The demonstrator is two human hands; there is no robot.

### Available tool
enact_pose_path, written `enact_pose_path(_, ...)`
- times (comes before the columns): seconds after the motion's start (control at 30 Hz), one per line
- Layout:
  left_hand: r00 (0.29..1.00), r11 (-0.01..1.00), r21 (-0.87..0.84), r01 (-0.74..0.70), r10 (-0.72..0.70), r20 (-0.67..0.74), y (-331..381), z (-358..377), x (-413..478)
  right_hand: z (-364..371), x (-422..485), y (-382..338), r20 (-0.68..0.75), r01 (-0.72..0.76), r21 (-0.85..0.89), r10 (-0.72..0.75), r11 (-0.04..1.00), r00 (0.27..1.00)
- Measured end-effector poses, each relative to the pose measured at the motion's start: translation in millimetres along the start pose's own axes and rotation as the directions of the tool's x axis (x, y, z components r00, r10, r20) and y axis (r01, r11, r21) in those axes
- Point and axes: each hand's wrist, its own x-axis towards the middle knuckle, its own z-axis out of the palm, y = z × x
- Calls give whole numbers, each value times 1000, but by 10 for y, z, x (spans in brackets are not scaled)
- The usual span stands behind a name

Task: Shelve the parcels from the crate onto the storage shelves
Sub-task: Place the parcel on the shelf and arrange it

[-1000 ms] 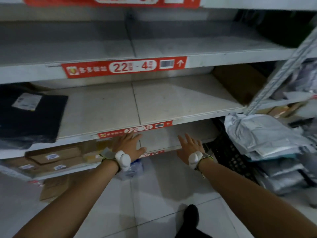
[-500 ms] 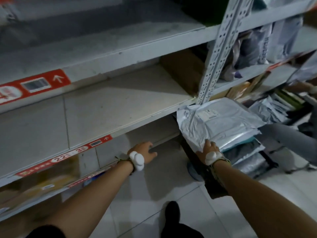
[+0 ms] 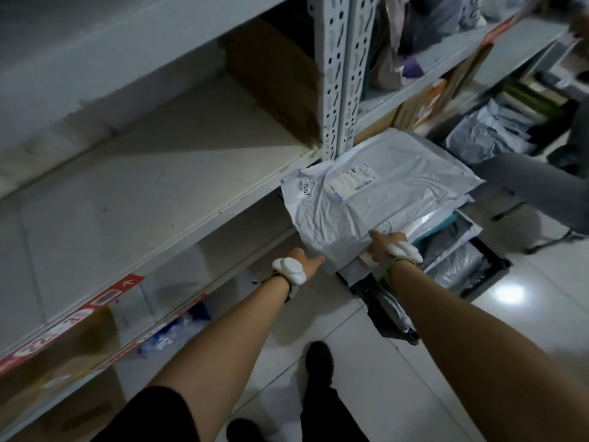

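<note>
I am seeing the top grey poly-mailer parcel (image 3: 382, 202) lying flat on the stack of mailers (image 3: 452, 250) heaped in the black crate (image 3: 492, 269). Its white shipping label (image 3: 350, 181) is facing up, just beside the perforated shelf upright (image 3: 341, 74). My right hand (image 3: 382, 247) is gripping the parcel's near edge, fingers curling round it. My left hand (image 3: 302, 261) is reaching to the near-left corner, fingers stretched almost straight, tips touching the plastic, holding nothing. The pale shelf board (image 3: 143, 186) is running off leftward, a red label strip (image 3: 105, 301) lining its front edge.
</note>
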Motion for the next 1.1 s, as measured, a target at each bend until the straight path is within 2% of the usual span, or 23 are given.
enact_pose_path(0.1,994,989,-125,73,-62,90,71,157,201,-76,-237,-126,-54,6,-2,-6,1000,999)
enact_pose_path(0.27,993,916,-390,96,-62,100,125,325,358,-87,-253,-129,-32,-17,81,19,997,999)
enact_pose_path(0.37,982,902,-402,156,-98,161,152,312,424,-162,-353,-275,-60,-43,180,55,983,997)
enact_pose_path(0.47,981,898,-403,175,-126,146,149,267,468,-199,-280,-445,-62,-143,342,175,929,983)
enact_pose_path(0.6,982,899,-403,171,-124,141,104,220,433,-200,-161,-652,-103,-51,570,133,820,986)
enact_pose_path(0.8,994,893,-440,93,-55,97,-15,-30,312,-210,-173,-729,-108,-1,611,84,791,991)
enact_pose_path(0.9,994,771,-628,104,-70,78,-113,-203,163,-252,-402,-803,-159,58,762,99,645,982)
enact_pose_path(0.97,992,648,-751,129,-75,105,-124,-267,39,-178,-599,-814,-212,122,739,57,663,976)
enact_pose_path(1.0,992,576,-808,123,-53,113,-121,-282,-9,-138,-646,-821,-198,106,767,76,632,977)
enact_pose_path(1.1,990,374,-925,76,81,114,-87,-338,-222,15,-1105,-825,-174,167,788,-47,593,984)
